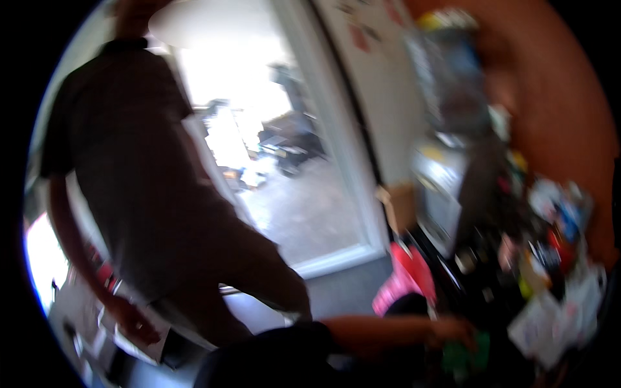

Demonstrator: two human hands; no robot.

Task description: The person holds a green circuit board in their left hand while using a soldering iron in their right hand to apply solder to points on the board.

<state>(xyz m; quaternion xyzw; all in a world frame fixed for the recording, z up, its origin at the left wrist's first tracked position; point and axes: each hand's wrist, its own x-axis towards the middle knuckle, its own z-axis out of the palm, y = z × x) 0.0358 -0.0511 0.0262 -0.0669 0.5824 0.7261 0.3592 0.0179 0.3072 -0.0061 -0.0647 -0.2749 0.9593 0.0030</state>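
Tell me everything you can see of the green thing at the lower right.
The green thing is a dark, muted green, roughly blocky patch, badly blurred, so its edges, parts and material cannot be made out. It shows near the picture's lower edge, against a dark area, left of a white bag. A bare hand is at its upper side and seems to touch it; the blur hides whether the grip is closed.
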